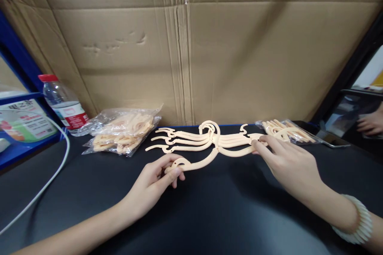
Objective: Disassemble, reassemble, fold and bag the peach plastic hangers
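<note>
A beige plastic hanger (201, 163) with curved arms spans the space between my hands, at the front of a row of similar ones. My left hand (160, 177) pinches its left end, thumb on top, near a cut-out notch. The fingers of my right hand (278, 153) close around its right end, which they partly hide. Just behind lie several more beige hangers (191, 137), side by side on the black table (206, 211). Their hooks overlap in the middle, so I cannot tell which hook belongs to the held one.
Clear plastic bags of beige hanger parts sit at the left (119, 131) and right (289, 130). A bottle with a red cap (64, 103) and a white cable (56, 175) are at the left. Cardboard (239, 55) stands behind. Another person's hand (371, 122) shows far right.
</note>
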Available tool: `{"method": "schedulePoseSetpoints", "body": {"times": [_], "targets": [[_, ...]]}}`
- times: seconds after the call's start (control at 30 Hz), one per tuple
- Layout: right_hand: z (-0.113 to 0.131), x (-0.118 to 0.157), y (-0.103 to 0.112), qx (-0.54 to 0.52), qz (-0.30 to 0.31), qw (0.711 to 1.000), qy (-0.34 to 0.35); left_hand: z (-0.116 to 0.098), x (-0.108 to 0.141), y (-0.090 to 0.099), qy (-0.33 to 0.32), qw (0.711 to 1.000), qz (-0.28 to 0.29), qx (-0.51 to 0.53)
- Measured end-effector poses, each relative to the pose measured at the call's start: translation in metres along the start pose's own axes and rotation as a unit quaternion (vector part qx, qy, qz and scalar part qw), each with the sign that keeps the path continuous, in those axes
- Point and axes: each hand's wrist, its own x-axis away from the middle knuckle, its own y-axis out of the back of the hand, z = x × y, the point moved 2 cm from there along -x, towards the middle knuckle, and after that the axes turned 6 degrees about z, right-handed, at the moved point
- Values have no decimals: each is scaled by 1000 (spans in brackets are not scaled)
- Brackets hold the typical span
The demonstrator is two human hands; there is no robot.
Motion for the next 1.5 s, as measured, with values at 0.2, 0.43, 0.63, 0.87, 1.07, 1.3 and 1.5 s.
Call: {"method": "schedulePoseSetpoints", "body": {"times": [0.2,0.43,0.63,0.87,1.07,1.3,1.5], "targets": [[-1,0,-10,-73,29,997,2,2,0,1,8,1000,-8,10],[0,-1,-6,-323,-72,943,-45,3,-1,2,7,1000,-16,25],[0,-3,-11,-488,-45,868,-79,6,-2,2,11,999,-19,27],[-6,-6,-26,-689,37,697,-195,4,-1,2,9,999,-39,27],[5,-7,-24,-783,78,573,-229,-1,-2,-5,23,987,-86,135],[27,-7,-9,-856,90,407,-305,-9,0,-25,54,967,-83,233],[46,-9,7,-868,196,414,-189,-13,1,-30,56,960,-109,253]]}}
